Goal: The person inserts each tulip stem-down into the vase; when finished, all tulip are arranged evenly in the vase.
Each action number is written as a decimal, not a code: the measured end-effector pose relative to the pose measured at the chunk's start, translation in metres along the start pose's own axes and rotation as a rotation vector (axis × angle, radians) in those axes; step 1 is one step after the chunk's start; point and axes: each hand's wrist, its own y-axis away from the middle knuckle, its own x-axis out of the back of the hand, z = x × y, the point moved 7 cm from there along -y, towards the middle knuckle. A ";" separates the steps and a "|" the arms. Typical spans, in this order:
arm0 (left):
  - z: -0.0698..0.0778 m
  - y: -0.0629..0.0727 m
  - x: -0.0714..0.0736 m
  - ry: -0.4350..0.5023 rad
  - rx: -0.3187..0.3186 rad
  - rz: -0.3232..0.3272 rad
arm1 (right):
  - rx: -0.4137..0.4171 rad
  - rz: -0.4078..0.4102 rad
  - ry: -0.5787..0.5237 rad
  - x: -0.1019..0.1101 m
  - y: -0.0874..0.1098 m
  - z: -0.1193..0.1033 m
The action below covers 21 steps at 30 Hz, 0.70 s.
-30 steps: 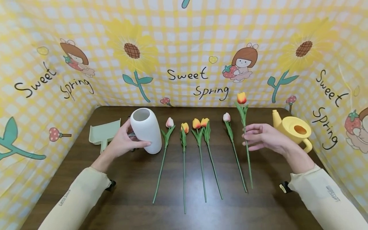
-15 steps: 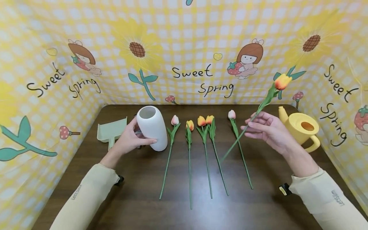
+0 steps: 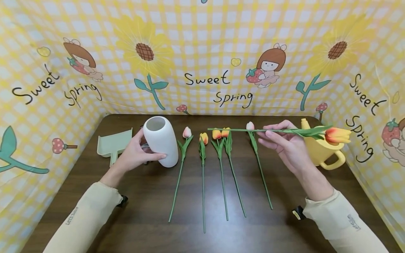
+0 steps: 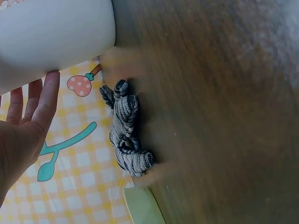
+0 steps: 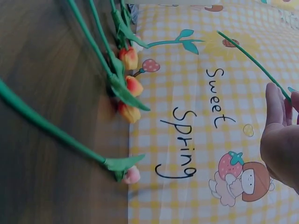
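My left hand (image 3: 134, 154) grips a white vase (image 3: 162, 144) by its side, fingers behind and thumb in front. The vase leans slightly, its round mouth facing up toward me. In my right hand (image 3: 289, 147) an orange-yellow tulip (image 3: 338, 135) is pinched by its green stem, held level above the table. Its bloom points right, overlapping the yellow watering can (image 3: 316, 154) in the head view; the bare stem end points left toward the vase. The right wrist view shows only the held stem (image 5: 254, 60), with the bloom out of frame.
Several tulips lie between the hands, including a pink-white one (image 3: 186, 133) beside the vase and another (image 3: 250, 126) at right. A pale green dustpan (image 3: 114, 143) lies left. A black-and-white striped knitted thing (image 4: 124, 121) sits behind the left hand. Patterned cloth (image 3: 202, 52) encloses the table.
The held tulip has turned from upright, bloom up, to level with the bloom at right and the stem end swung left. The left hand still holds the vase in much the same place.
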 end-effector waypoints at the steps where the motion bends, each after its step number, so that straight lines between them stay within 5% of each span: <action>1: 0.000 0.000 0.000 -0.002 0.000 0.000 | 0.004 -0.001 0.004 -0.002 -0.001 0.000; 10: 0.002 0.001 0.001 0.015 0.027 -0.003 | 0.035 -0.040 0.001 -0.034 -0.022 0.003; 21: 0.028 0.007 -0.006 -0.009 0.026 -0.009 | -0.051 -0.068 0.137 -0.083 -0.067 0.014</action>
